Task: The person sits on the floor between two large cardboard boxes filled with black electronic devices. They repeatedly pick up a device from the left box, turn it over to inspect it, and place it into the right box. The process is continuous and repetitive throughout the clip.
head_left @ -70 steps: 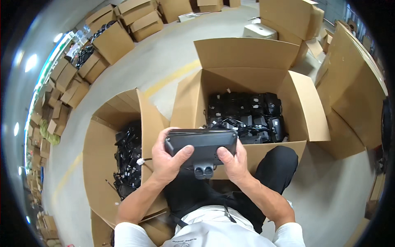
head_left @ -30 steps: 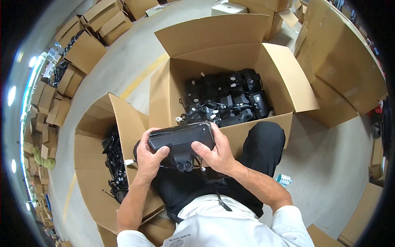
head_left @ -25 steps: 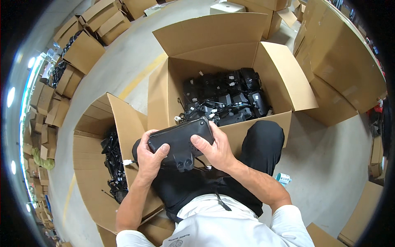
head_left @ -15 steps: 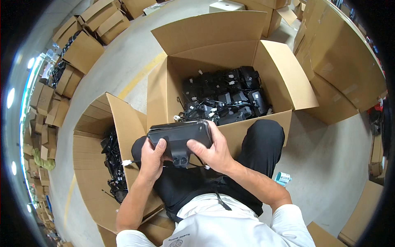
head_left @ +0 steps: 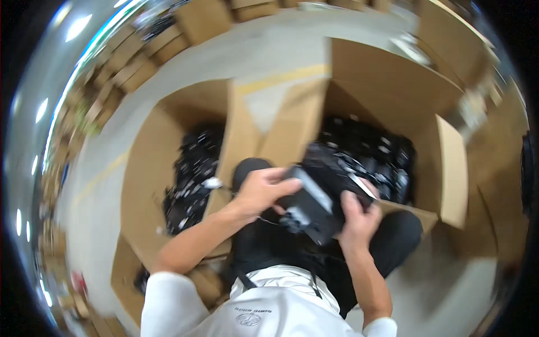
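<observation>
Above my lap, my left hand point(head_left: 261, 194) and my right hand point(head_left: 359, 219) grip a black plastic housing point(head_left: 309, 205) with a thin cable, now tilted and blurred. My left fingers close on its left edge and my right fingers wrap its right side. A pale strip shows beside my right fingers. Blur hides whether this is one piece or two pressed together. Left of my left hand a white connector point(head_left: 212, 183) hangs over a carton's edge.
An open carton point(head_left: 449, 168) ahead to the right holds several black cabled units point(head_left: 387, 160). Another open carton point(head_left: 143, 168) at my left holds black cabled parts point(head_left: 196, 168). My knees flank my hands. More cartons point(head_left: 205, 19) stand across the grey floor.
My view has swung, so the cartons appear farther right. The housing has gone from roughly level to steeply tilted. My right hand has shifted to its right side; both hands keep hold.
</observation>
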Action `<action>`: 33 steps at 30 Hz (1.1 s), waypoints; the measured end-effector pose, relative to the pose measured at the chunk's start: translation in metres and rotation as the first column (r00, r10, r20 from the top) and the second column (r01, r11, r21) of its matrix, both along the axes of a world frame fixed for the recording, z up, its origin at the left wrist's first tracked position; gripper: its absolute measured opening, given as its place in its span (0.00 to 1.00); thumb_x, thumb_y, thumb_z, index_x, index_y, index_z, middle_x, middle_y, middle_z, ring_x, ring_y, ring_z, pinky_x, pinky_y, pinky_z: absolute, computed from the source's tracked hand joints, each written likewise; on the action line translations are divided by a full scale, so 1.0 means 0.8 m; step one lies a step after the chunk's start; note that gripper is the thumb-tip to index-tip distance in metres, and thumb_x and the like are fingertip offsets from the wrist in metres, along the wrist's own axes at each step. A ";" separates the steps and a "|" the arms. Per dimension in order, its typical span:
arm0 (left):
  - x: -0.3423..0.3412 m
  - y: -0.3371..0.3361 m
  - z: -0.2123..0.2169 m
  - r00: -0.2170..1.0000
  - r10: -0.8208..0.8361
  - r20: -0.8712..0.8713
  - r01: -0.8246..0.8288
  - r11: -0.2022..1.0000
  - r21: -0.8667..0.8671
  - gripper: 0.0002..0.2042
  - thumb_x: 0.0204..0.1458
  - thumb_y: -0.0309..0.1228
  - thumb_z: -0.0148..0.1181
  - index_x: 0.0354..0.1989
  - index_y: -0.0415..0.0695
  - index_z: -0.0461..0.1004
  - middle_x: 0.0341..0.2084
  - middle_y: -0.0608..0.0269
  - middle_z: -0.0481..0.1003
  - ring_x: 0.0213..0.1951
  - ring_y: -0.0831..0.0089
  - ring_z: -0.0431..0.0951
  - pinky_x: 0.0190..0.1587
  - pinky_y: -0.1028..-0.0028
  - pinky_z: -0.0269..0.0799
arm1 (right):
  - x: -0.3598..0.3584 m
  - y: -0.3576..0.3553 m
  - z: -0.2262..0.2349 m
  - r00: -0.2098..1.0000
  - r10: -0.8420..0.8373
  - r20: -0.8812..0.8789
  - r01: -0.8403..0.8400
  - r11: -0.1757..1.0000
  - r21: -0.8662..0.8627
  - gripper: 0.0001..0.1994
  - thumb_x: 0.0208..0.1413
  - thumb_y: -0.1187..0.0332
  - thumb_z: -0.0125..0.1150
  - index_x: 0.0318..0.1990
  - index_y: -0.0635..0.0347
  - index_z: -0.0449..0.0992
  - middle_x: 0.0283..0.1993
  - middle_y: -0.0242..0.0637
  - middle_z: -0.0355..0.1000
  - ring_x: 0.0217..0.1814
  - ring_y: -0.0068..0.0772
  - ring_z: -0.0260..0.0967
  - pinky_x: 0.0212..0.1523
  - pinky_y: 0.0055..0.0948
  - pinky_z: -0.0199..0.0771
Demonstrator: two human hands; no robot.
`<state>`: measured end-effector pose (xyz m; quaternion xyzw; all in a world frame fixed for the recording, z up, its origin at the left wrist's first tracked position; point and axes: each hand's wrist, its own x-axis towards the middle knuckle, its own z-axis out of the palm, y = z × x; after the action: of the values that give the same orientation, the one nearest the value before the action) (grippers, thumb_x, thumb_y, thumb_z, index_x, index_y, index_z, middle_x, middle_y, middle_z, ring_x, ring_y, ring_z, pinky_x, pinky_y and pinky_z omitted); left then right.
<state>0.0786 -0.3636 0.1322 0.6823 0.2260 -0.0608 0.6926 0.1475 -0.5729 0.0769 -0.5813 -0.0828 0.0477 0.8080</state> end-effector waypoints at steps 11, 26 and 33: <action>-0.591 0.269 0.121 0.409 0.564 0.718 -0.170 -0.725 0.667 0.23 0.57 0.42 0.69 0.48 0.32 0.74 0.40 0.44 0.82 0.41 0.53 0.83 0.46 0.60 0.76 | 0.029 -0.040 0.019 0.958 -0.273 -0.092 0.276 0.961 0.018 0.23 0.67 0.58 0.62 0.59 0.70 0.70 0.62 0.46 0.69 0.63 0.38 0.69 0.57 0.41 0.80; -0.363 0.393 -0.129 0.676 0.515 -0.527 0.245 0.518 0.820 0.19 0.50 0.42 0.68 0.39 0.35 0.83 0.37 0.41 0.82 0.41 0.48 0.84 0.47 0.59 0.79 | 0.042 -0.002 -0.029 0.998 0.028 -0.063 -0.038 0.986 -0.159 0.16 0.67 0.64 0.62 0.55 0.67 0.75 0.55 0.42 0.75 0.55 0.34 0.75 0.54 0.34 0.78; -0.428 0.484 -0.307 0.524 0.150 -0.839 0.646 0.571 0.506 0.32 0.46 0.34 0.68 0.59 0.30 0.69 0.67 0.34 0.61 0.67 0.43 0.66 0.67 0.57 0.67 | 0.038 -0.012 -0.026 0.992 -0.020 -0.128 -0.006 0.980 -0.197 0.17 0.67 0.64 0.62 0.55 0.68 0.74 0.53 0.41 0.76 0.54 0.33 0.76 0.55 0.34 0.77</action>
<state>-0.2637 0.0236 -0.1131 0.8261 0.4043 -0.3753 0.1153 0.1779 -0.5823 0.0560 -0.6542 -0.0230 0.0904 0.7505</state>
